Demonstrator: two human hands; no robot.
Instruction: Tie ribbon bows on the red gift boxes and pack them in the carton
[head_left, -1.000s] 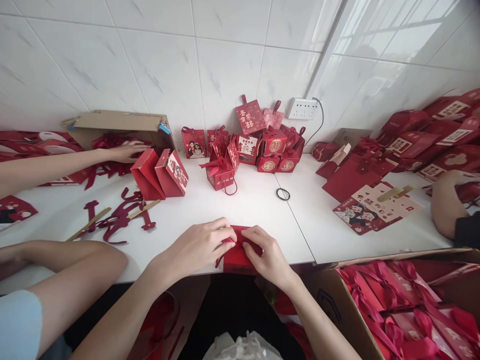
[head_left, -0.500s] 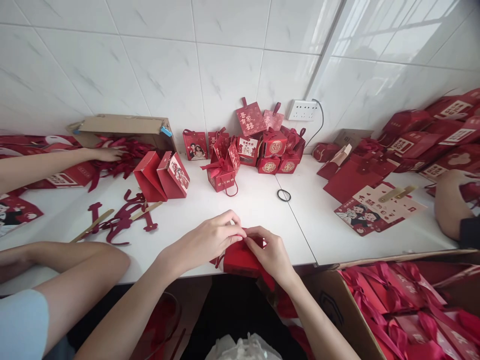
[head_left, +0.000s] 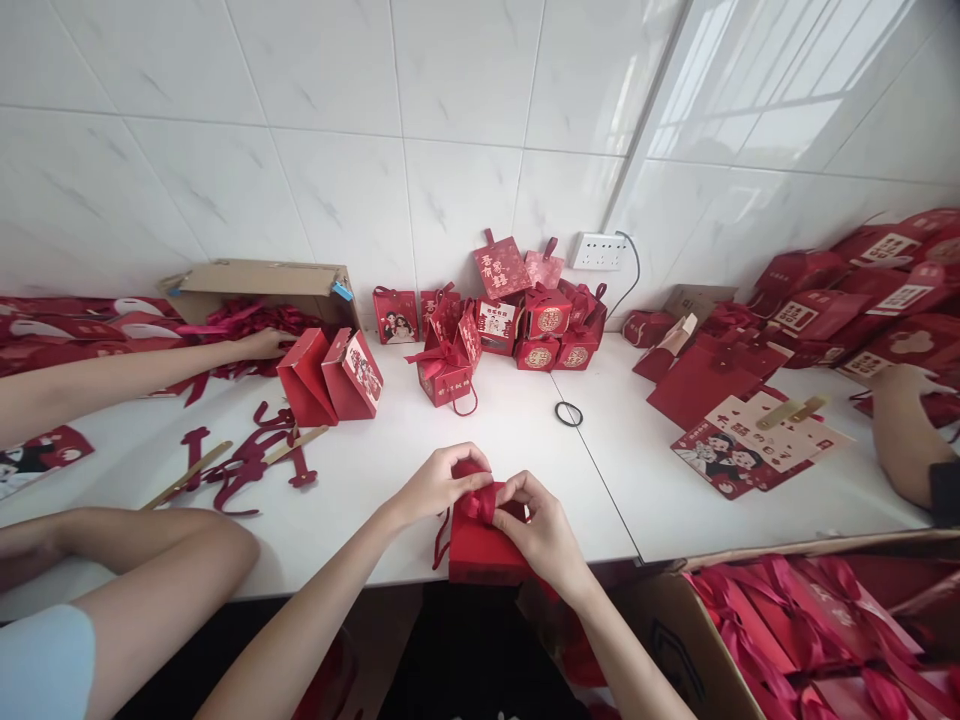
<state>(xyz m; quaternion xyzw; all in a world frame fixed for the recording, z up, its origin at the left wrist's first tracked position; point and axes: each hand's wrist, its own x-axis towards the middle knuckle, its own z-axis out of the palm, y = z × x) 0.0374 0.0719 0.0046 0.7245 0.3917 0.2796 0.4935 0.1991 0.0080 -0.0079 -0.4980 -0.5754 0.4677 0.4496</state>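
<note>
A red gift box (head_left: pixel 486 558) lies at the table's front edge, right in front of me. On its top is a red ribbon (head_left: pixel 477 503), gathered into what looks like a bow. My left hand (head_left: pixel 442 487) pinches the ribbon's left side between thumb and fingers. From the right, my right hand (head_left: pixel 541 525) is closed on the ribbon too, thumb and forefinger together near the knot. A dark red cord (head_left: pixel 441 540) hangs from the box's left side. Part of the box is hidden under my right hand.
Finished-looking red boxes (head_left: pixel 547 322) stand by the wall. Two upright red boxes (head_left: pixel 352 375) and scattered straps (head_left: pixel 255 455) lie left. A co-worker's hand (head_left: pixel 270 343) touches ribbons by a cardboard box (head_left: pixel 255 278). At right are flat cards (head_left: pixel 720 460), another person's arm (head_left: pixel 904 440) and a carton (head_left: pixel 667 620).
My view has tilted up slightly. The ribbon now shows as a bow between my hands, which are a little farther apart. The co-worker's hand at left has moved right, towards the upright boxes.
</note>
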